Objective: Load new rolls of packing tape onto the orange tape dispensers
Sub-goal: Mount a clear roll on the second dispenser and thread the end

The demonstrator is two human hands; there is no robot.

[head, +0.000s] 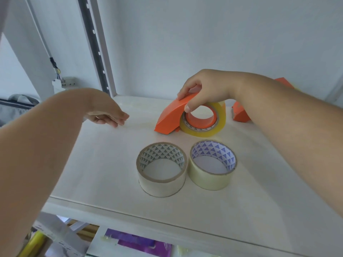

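Right hand (202, 89) gripping loaded orange dispenser (174, 115) at twelve o'clock on the shelf (104, 164), left hand (108, 116) relaxed, empty, spare rolls (162, 169) nearer, toward six o'clock.

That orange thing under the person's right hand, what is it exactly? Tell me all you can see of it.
It is an orange tape dispenser, apparently smooth plastic, with a sloped, wedge-like hood. It rests on the white shelf. A yellowish clear tape roll sits on its round orange hub, standing on edge. The right hand grips it from above, fingers over the hood, thumb at the roll's rim. The left hand is apart from it.
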